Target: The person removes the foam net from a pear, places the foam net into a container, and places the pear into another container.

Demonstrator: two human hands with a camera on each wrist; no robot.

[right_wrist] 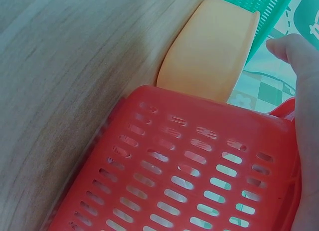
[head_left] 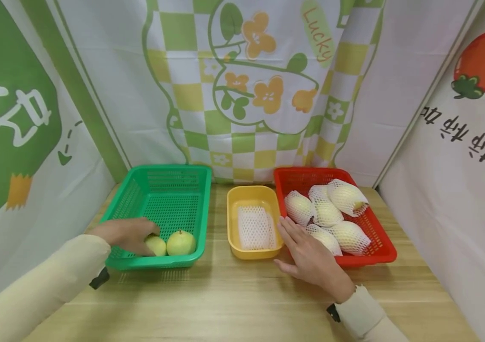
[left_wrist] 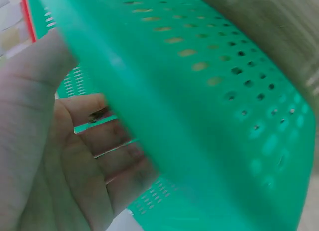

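Note:
My left hand (head_left: pixel 129 235) reaches over the front left corner of the green basket (head_left: pixel 201 209). Its fingers and thumb grip a bare yellow-green pear (head_left: pixel 155 245), which they partly cover. Beside that one lies another bare pear (head_left: pixel 181 243), stem up. In the left wrist view the basket wall hides the left fingertips (left_wrist: pixel 124 166) and the pear. My right hand (head_left: pixel 311 256), fingers straight, rests against the front left corner of the red basket (head_left: pixel 381 242). Several pears in white foam nets (head_left: pixel 349 237) fill that basket.
Between the baskets stands a yellow tub (head_left: pixel 231 223) holding flat white foam nets (head_left: pixel 254 228). All three containers stand on a wooden table (head_left: pixel 225 299). A patterned curtain (head_left: pixel 264 142) hangs behind them, with printed cloth walls at both sides.

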